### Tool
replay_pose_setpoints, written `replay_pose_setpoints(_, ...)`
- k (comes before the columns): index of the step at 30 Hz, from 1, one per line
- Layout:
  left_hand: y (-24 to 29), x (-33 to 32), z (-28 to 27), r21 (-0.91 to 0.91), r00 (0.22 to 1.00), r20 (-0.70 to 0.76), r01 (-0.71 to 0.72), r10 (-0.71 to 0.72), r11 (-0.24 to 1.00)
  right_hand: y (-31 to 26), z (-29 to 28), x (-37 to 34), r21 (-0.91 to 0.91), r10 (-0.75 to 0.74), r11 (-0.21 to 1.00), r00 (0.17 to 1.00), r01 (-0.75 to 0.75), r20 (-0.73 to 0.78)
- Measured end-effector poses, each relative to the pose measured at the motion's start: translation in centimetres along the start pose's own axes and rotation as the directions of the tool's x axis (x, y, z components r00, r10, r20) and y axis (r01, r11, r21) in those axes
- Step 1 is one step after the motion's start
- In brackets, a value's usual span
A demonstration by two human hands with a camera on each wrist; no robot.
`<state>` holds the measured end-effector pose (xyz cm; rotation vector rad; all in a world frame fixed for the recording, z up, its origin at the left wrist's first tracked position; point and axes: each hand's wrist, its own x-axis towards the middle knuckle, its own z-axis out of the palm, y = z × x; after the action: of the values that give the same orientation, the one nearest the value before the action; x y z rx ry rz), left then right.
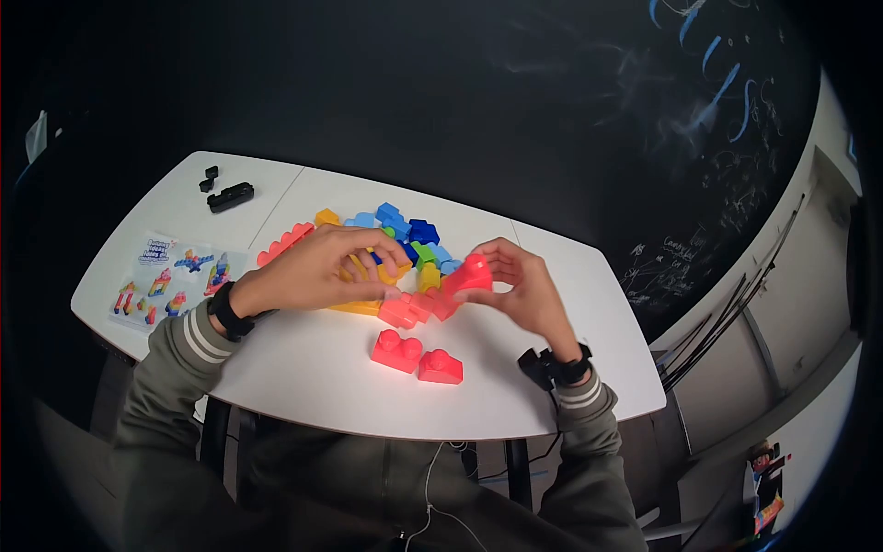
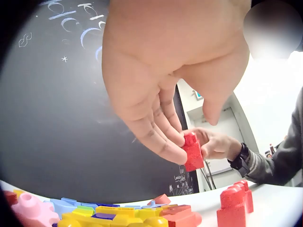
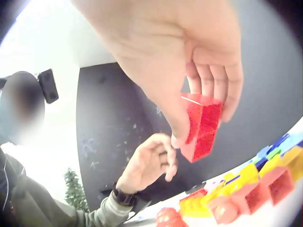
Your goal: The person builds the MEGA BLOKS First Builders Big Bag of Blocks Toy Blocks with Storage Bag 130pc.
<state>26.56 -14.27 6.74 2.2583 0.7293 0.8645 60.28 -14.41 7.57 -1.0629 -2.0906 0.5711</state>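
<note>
My right hand (image 1: 522, 287) pinches a red toy building block (image 1: 472, 276) between thumb and fingers, raised above the table. In the right wrist view, the thumb lies against one side of this block (image 3: 203, 127) and its slanted faces show. My left hand (image 1: 317, 262) hovers over the near left of the block pile, thumb apart from its loosely bent fingers, holding nothing. Just below the right hand's block lie more red blocks (image 1: 398, 313). Closer to me sit a two-stud red block (image 1: 397, 352) and a sloped one-stud red block (image 1: 441, 367).
Behind my hands lies a pile of yellow blocks (image 1: 430, 278), blue blocks (image 1: 421, 230) and green ones. A printed sheet of building ideas (image 1: 156, 276) lies at the left of the white table (image 1: 515, 396). Small black items (image 1: 230, 197) sit at the far left, before a blackboard (image 1: 414, 110).
</note>
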Motion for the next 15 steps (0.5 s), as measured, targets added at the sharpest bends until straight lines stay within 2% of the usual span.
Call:
replay_pose_setpoints(2,0.2,-0.1,0.6,-0.026,0.995,-0.030,-0.091,0.090,0.996,-2.1,2.1,-0.1,-0.030,-0.125,0.992,0.990,0.123,-0.058)
replay_pose_setpoints(5,1.1,-0.2,1.1,-0.018,0.997,-0.006,-0.083,0.083,0.996,-3.7,4.3,-0.1,-0.012,-0.173,0.985,0.985,0.173,-0.026)
replay_pose_setpoints(8,0.4,-0.2,0.8,-0.070,0.998,0.056,-0.030,0.034,0.997,-3.3,6.1,0.5,0.103,-0.162,0.982,0.987,0.160,0.003)
replay_pose_setpoints(12,0.3,-0.7,-1.0,-0.011,0.995,0.103,0.002,0.000,1.000,-2.9,6.8,0.6,0.072,-0.131,0.989,0.989,0.127,0.062)
replay_pose_setpoints(14,-1.2,-0.9,-2.3,0.183,0.954,0.285,0.037,-0.089,0.983,-3.9,5.8,0.0,-0.052,-0.049,0.996,0.957,0.066,0.285)
replay_pose_setpoints(15,-1.9,-1.0,-2.7,0.182,0.932,0.341,0.063,-0.123,0.981,-4.3,5.0,-0.3,-0.043,-0.046,0.997,0.958,0.060,0.282)
